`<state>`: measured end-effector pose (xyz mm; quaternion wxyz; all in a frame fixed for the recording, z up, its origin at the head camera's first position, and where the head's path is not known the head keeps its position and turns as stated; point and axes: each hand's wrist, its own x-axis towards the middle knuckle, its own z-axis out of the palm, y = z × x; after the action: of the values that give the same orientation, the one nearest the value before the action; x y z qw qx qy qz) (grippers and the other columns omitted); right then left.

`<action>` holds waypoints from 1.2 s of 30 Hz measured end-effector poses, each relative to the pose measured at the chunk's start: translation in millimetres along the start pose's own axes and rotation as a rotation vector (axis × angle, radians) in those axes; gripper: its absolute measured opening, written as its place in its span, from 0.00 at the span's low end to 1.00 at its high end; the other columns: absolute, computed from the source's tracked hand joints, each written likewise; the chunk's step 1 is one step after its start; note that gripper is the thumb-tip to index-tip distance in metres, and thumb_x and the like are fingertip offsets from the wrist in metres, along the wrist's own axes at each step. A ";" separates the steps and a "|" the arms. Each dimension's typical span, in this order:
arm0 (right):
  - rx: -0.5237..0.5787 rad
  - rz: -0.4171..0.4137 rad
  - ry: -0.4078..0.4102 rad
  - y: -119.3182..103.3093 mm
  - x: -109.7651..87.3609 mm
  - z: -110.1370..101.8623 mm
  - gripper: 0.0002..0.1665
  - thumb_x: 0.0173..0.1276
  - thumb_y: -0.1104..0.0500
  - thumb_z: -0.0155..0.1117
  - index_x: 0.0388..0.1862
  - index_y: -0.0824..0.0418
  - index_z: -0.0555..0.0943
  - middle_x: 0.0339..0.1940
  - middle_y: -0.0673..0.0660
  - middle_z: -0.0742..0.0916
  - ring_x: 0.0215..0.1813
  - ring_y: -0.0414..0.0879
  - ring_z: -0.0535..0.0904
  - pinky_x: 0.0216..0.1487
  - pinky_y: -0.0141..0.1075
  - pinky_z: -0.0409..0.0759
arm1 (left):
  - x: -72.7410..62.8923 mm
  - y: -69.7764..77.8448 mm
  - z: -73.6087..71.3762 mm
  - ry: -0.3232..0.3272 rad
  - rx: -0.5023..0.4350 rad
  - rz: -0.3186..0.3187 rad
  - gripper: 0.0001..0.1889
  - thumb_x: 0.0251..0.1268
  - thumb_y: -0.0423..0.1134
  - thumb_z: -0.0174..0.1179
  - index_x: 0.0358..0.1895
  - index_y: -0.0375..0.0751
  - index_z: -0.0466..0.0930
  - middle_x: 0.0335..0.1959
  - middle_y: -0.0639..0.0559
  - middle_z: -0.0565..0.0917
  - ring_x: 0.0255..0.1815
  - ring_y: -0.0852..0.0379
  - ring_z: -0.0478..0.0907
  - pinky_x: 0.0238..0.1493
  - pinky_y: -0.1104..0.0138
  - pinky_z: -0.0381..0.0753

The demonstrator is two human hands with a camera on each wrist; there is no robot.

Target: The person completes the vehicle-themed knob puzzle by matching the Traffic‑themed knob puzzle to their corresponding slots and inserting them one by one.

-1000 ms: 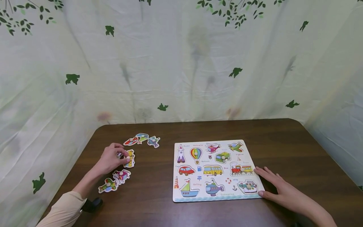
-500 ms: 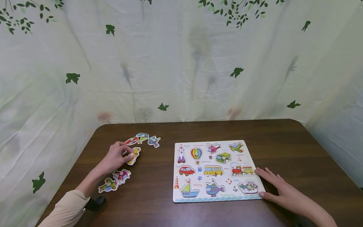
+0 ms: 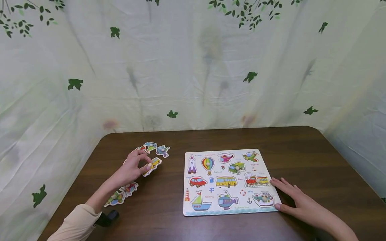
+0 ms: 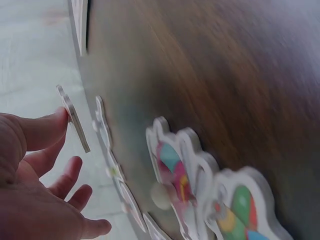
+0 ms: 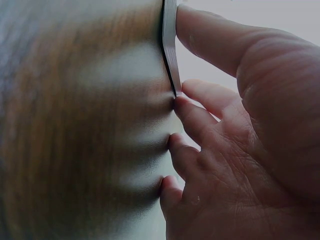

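Note:
My left hand [image 3: 132, 170] pinches a yellow bus puzzle piece [image 3: 155, 163] by its knob, thumb against finger. In the left wrist view that bus piece [image 4: 75, 122] is seen edge-on, raised above the table. My right hand [image 3: 304, 201] lies at the right edge of the puzzle board [image 3: 238, 210], fingers extended, thumb on its lower right corner. In the right wrist view the thumb and fingertips touch the board's edge [image 5: 171, 60]. The board bears printed vehicles; several spots, such as the ship [image 3: 264, 199] and green truck [image 3: 237, 167], have knobbed pieces in them.
Beyond the left hand lie a submarine piece [image 3: 163, 151], a sailboat piece [image 3: 150, 146] and a partly covered red piece [image 3: 142, 148]. Nearer me are a helicopter piece [image 3: 130, 189] and an airplane piece [image 3: 115, 198], partly behind the forearm. A leaf-print curtain [image 3: 193, 83] hangs behind the brown table [image 3: 169, 201].
My left hand has lifted the bus piece and carried it to the right, a little toward the board. The right hand stays at the board's edge.

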<state>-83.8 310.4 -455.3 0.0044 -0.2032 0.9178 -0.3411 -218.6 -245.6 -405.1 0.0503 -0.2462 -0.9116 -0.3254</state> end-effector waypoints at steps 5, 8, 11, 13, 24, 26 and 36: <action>-0.011 -0.012 0.004 0.7 0.7 -0.5 0.42 0.65 0.53 0.70 0.75 0.55 0.64 0.71 0.67 0.70 0.70 0.17 0.39 0.60 0.14 0.32 | 3.4 8.5 5.1 0.006 0.013 0.038 0.05 0.60 0.28 0.66 0.35 0.42 0.82 0.48 0.37 0.75 0.56 0.35 0.66 0.57 0.44 0.59; -0.011 -0.008 0.001 1.2 0.8 -0.6 0.42 0.65 0.53 0.70 0.75 0.55 0.63 0.71 0.67 0.70 0.70 0.16 0.39 0.60 0.14 0.32 | 6.0 14.8 7.9 -0.012 -0.017 0.038 0.05 0.60 0.27 0.66 0.35 0.41 0.82 0.48 0.38 0.75 0.56 0.35 0.66 0.57 0.45 0.59; -0.001 0.006 -0.003 1.1 0.8 -0.2 0.42 0.65 0.52 0.69 0.75 0.55 0.63 0.71 0.67 0.69 0.70 0.17 0.39 0.60 0.14 0.32 | 8.0 20.4 10.9 -0.032 -0.040 0.032 0.06 0.61 0.27 0.65 0.36 0.41 0.82 0.50 0.38 0.73 0.57 0.36 0.65 0.57 0.46 0.59; 0.009 0.017 -0.007 0.9 0.8 0.0 0.42 0.65 0.51 0.69 0.75 0.55 0.63 0.72 0.67 0.69 0.71 0.18 0.39 0.61 0.15 0.31 | 9.1 23.4 12.8 -0.043 -0.053 0.031 0.06 0.62 0.26 0.64 0.37 0.42 0.82 0.52 0.37 0.73 0.58 0.36 0.63 0.58 0.46 0.58; 0.016 0.025 -0.010 0.3 0.2 1.3 0.42 0.65 0.48 0.68 0.75 0.53 0.64 0.72 0.65 0.69 0.69 0.16 0.40 0.60 0.14 0.32 | 18.8 40.3 25.9 -0.075 -0.105 0.073 0.07 0.61 0.26 0.65 0.37 0.43 0.82 0.52 0.40 0.72 0.59 0.39 0.63 0.59 0.46 0.58; 0.020 0.032 -0.012 0.7 0.0 1.4 0.42 0.65 0.48 0.68 0.75 0.53 0.64 0.72 0.65 0.69 0.69 0.16 0.40 0.60 0.14 0.31 | 20.6 42.3 29.4 -0.090 -0.121 0.066 0.07 0.62 0.27 0.65 0.38 0.44 0.82 0.52 0.40 0.72 0.60 0.38 0.63 0.60 0.45 0.57; 0.032 0.049 -0.015 0.4 -0.1 1.6 0.42 0.66 0.47 0.68 0.76 0.52 0.63 0.73 0.65 0.68 0.70 0.18 0.40 0.61 0.16 0.31 | 31.2 53.7 47.8 -0.143 -0.180 0.065 0.05 0.64 0.30 0.64 0.38 0.46 0.82 0.54 0.42 0.71 0.61 0.41 0.62 0.61 0.46 0.58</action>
<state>-83.6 309.7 -456.8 0.0226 -0.1833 0.9168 -0.3540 -216.7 -167.3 -404.1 -0.0267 -0.3020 -0.8714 -0.3856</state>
